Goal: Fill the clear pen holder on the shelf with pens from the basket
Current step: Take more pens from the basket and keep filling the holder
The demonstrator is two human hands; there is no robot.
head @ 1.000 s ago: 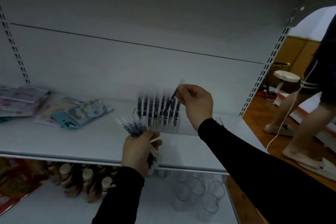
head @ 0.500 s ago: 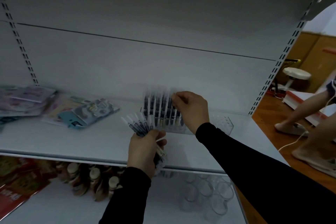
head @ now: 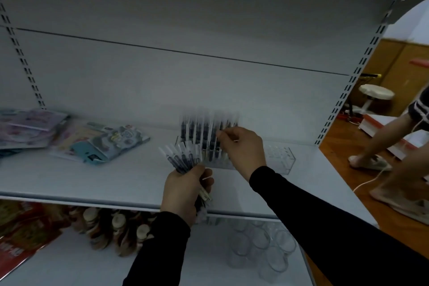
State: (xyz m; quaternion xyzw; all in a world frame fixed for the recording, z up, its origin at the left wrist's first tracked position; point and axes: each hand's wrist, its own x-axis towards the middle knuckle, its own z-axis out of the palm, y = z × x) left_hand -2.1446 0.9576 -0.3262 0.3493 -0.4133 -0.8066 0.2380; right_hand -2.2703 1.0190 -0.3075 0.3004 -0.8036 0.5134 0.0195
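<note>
The left hand (head: 185,190) is wrapped around a bundle of pens (head: 183,158), fingers and thumb curled tight about the lower barrels, so the slim tubes fan upward and leftward from the fist; their caps look translucent and pale, the barrels dark inside clear plastic. The right hand (head: 241,148) reaches over the clear pen holder (head: 282,160), a low rectangular block of transparent acrylic with rows of round sockets, standing on the white metal shelf (head: 92,181) near its right end. The thumb and forefinger are pressed together on what seems to be a thin pen shaft at the top of the standing pens (head: 204,132), though blur makes the pinched thing hard to make out. Those standing pens fill the holder's left part, upright in close rows; the sockets at its right end show bare.

On the shelf's left lie flat, glossy stationery packets (head: 109,144) in pastel print, overlapping one another. Both arms wear smooth black sleeves. On the shelf below stand brown bottles (head: 116,230) with pale caps and a cluster of clear drinking glasses (head: 262,248). To the right, on a wooden floor, another person's bare legs (head: 380,141) in pale slippers are visible beside a round white stool (head: 376,94).
</note>
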